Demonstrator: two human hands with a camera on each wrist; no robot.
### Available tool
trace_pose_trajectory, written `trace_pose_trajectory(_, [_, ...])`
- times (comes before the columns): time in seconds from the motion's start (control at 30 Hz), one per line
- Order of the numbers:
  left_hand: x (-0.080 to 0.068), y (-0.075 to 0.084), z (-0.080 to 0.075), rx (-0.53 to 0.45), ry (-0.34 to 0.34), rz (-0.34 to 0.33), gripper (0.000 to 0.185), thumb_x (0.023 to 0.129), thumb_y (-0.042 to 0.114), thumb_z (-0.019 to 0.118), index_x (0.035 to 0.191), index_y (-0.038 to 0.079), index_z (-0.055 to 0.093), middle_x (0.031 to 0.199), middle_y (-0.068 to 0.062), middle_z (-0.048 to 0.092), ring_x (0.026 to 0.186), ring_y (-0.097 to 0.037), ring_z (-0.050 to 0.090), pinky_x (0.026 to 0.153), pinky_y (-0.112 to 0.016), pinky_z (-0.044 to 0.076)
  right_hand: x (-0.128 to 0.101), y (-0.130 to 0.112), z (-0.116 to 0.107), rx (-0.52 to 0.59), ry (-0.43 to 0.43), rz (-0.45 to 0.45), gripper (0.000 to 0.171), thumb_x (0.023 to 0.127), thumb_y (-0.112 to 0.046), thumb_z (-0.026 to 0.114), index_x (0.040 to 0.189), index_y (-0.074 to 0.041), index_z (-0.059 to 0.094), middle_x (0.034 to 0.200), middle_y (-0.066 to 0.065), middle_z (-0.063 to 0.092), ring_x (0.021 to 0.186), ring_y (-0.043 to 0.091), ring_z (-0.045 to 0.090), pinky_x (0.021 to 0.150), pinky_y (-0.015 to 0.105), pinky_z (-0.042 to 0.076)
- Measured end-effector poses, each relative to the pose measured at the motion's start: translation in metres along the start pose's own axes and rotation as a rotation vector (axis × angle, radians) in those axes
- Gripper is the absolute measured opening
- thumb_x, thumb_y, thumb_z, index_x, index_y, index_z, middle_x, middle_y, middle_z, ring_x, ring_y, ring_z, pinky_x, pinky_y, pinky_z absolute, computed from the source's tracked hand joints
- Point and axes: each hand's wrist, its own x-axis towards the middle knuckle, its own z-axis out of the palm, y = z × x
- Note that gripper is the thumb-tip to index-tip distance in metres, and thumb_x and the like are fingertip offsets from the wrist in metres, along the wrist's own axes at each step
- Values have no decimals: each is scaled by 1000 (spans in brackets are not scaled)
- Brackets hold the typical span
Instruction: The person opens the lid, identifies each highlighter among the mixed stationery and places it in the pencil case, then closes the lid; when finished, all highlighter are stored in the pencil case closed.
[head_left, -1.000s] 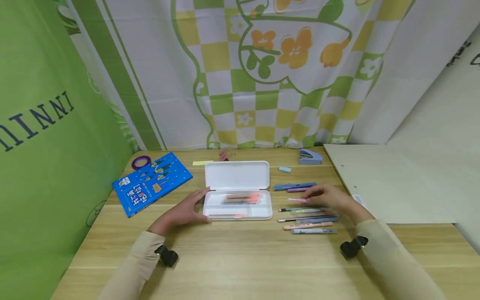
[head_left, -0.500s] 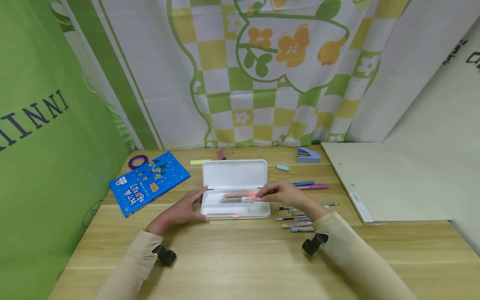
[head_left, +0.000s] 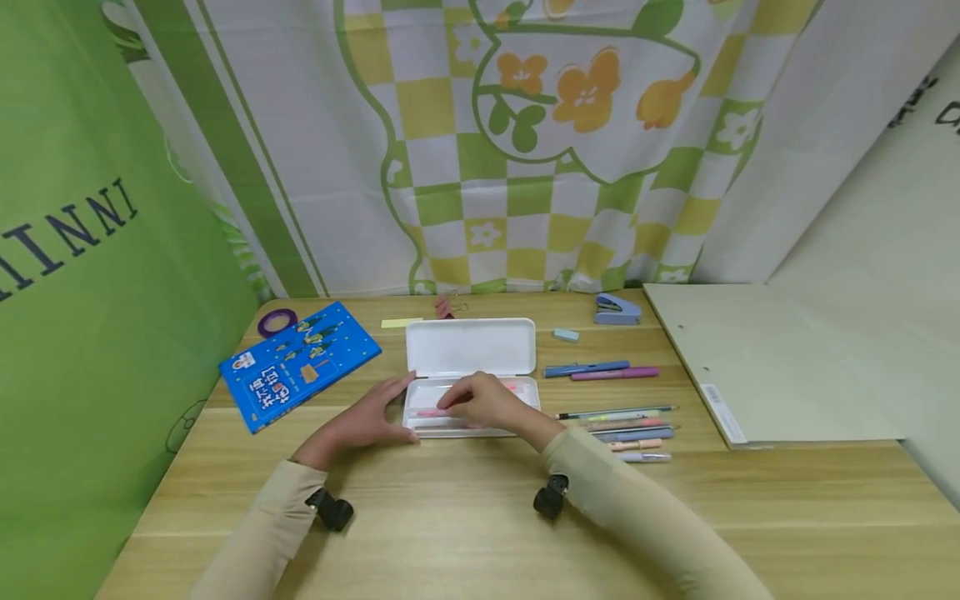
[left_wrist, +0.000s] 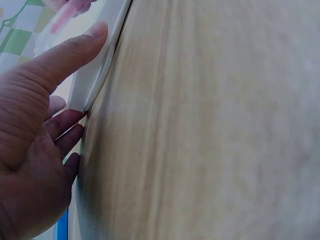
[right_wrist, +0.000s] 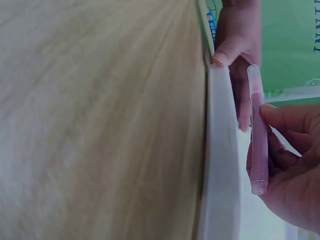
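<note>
A white pencil case lies with its lid raised, several slim pens in its tray. My left hand spans the left end of the case, its extended thumb along the front rim and its fingers against the end. Over the tray, my right hand pinches a pink highlighter with a clear cap between thumb and fingers. In the head view the highlighter lies nearly level, close above the front of the tray, and the hand hides part of the pens behind it.
Several pens and pencils lie right of the case, with a blue pen and a purple pen behind. Around stand an eraser, stapler, binder clip, blue book, tape roll and large board.
My right hand has carried the pink highlighter from the loose pens leftward, over the case's right side, to its left half. My left hand has stayed at the case's left end.
</note>
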Motion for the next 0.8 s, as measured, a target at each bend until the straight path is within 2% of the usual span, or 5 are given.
trace_pose_trajectory(0.23, [0, -1, 0, -3, 2, 12, 105, 72, 46, 79, 152, 13, 18, 151, -18, 26, 138, -38, 22, 109, -56, 24, 4, 3, 12, -21, 38, -31, 9, 82, 0, 68, 87, -3, 75, 88, 5, 71, 79, 5, 58, 72, 17, 47])
trace_pose_trajectory(0.5, [0, 0, 1, -9, 14, 32, 103, 74, 43, 79, 152, 10, 19, 151, -18, 27, 138, -38, 23, 109, -56, 24, 6, 3, 19, -95, 73, -42, 6, 80, -2, 70, 84, -4, 75, 86, 5, 70, 84, 13, 62, 75, 19, 47])
trace_pose_trajectory(0.6, [-1, 1, 1, -13, 12, 25, 103, 74, 43, 79, 152, 11, 19, 151, -18, 26, 138, -38, 22, 109, -57, 24, 4, 6, 16, -59, 78, -21, 8, 81, -2, 69, 86, -3, 75, 86, 4, 70, 81, 10, 61, 74, 19, 48])
trace_pose_trajectory(0.8, [0, 2, 1, -19, 3, -4, 104, 73, 44, 79, 152, 12, 19, 152, -17, 25, 138, -38, 22, 110, -56, 22, -9, 13, -3, 103, 81, 42, 11, 84, -5, 68, 93, -1, 75, 94, 6, 72, 85, 9, 62, 75, 21, 50])
